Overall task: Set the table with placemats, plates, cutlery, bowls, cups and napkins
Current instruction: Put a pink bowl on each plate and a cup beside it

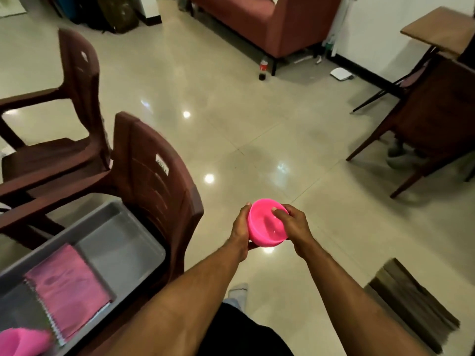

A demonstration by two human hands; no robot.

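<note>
While both arms are stretched forward over a glossy tiled floor [257, 119], a pink bowl [267, 223] is held in the air between two bare hands, tilted so that its hollow faces the camera. The left hand [240, 227] is wrapped against the bowl's left wall, with its fingers curled round the outside and underneath, where they are mostly hidden. The right hand [293, 224] is clamped on the right rim: its thumb is hooked over the edge into the hollow, and its other fingers are bent round the outer wall behind. At lower left, a grey tray [123, 242] is seen resting on a dark brown plastic chair [154, 170]; a folded pink cloth [69, 291] is laid inside it, beside a second pink object [23, 341] at the corner, too blurred to be identified. Another brown chair [77, 80] is placed behind the first. A wooden chair [431, 119] is seen at right, a red sofa [277, 19] at the top, and a dark bottle [263, 69] upright on the floor just beside the sofa's leg.
</note>
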